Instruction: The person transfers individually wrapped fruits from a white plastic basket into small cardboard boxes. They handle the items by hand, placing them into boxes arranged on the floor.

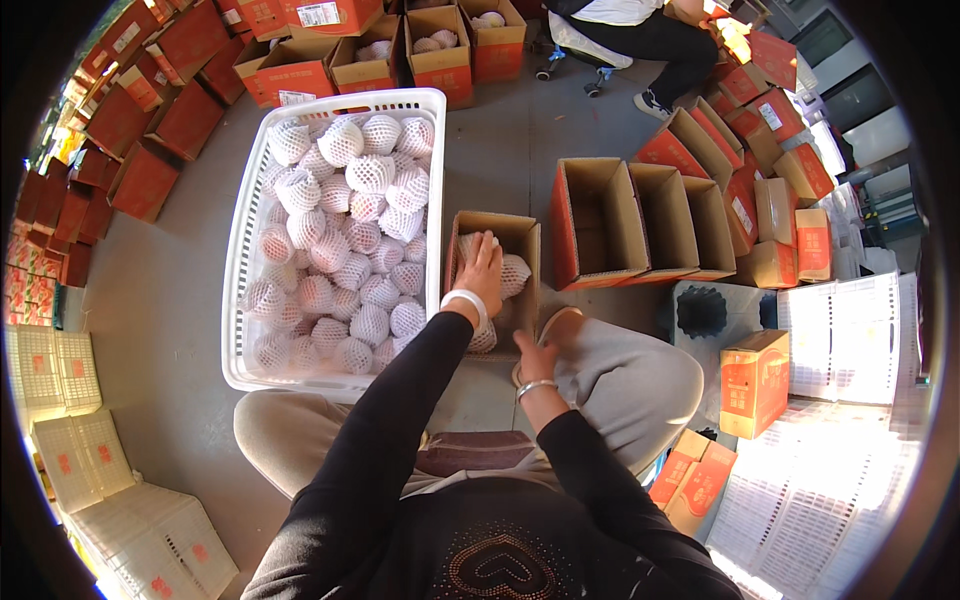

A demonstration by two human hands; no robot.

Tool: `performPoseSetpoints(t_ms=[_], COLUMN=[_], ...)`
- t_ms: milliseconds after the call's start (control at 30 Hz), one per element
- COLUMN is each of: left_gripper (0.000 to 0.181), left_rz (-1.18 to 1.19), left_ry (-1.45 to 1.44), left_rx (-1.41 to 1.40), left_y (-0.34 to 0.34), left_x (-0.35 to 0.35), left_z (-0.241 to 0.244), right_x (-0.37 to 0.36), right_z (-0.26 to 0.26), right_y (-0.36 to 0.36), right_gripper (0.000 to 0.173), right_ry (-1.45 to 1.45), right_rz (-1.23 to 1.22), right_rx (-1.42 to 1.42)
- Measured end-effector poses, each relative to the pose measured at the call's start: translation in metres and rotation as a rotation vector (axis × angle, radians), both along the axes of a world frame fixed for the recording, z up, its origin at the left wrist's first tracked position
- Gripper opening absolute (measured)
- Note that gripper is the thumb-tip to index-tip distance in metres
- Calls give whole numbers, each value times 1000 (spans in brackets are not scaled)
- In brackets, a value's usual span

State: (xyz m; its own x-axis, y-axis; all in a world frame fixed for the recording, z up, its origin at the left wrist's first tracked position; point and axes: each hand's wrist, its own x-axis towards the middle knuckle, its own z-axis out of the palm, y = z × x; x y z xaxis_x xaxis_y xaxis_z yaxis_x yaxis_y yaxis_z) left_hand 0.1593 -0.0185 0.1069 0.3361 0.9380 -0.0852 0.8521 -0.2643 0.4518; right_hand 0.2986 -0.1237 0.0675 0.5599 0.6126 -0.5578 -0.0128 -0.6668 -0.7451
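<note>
Between my knees stands an open cardboard box (529,255) with several round fruits in white foam nets inside, one netted fruit (514,276) showing at the right. My left hand (480,276), with a white bangle at the wrist, reaches into the box over the fruit. Its palm and fingertips are turned away, so its grip is hidden. At the box's near right corner is my right hand (536,356), slightly blurred, thumb and fingers apart and nothing visible in it. A white plastic crate (436,195) full of netted fruits (330,247) stands directly left of the box.
Three open cardboard boxes (600,217) stand in a row to the right. Beyond the crate, more boxes (439,64) hold netted fruit. A seated person (660,45) is at the far right. Stacked white crates (840,337) flank my right; pale crates (142,540) stand at lower left.
</note>
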Motion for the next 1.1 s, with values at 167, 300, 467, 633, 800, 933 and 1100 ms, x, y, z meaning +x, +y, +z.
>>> performPoseSetpoints(t_ms=[167, 300, 467, 633, 800, 933, 1100], left_gripper=[67, 50, 64, 73, 57, 46, 48], left_rz=[-5, 50, 257, 332, 392, 440, 455], left_ry=[-195, -525, -342, -289, -208, -180, -170], left_rx=[-96, 298, 242, -105, -130, -204, -224], left_y=[45, 18, -78, -114, -109, -114, -116], left_x=[-31, -60, -73, -55, -45, -45, -44], left_z=[6, 65, 78, 55, 51, 49, 49], right_x=[-27, -27, -47, -46, 34, 92, 135], right_z=[30, 8, -6, -13, -36, 5, 25], right_y=[5, 35, 170, 348, 466, 499, 442], right_gripper=[52, 37, 34, 34, 38, 47, 82], right_ry=[990, 983, 978, 1009, 872, 701, -186], right_rz=[-371, -330, -407, -546, -628, -595, 215], right_rx=[-205, -11, 90, 212, 378, 600, 481])
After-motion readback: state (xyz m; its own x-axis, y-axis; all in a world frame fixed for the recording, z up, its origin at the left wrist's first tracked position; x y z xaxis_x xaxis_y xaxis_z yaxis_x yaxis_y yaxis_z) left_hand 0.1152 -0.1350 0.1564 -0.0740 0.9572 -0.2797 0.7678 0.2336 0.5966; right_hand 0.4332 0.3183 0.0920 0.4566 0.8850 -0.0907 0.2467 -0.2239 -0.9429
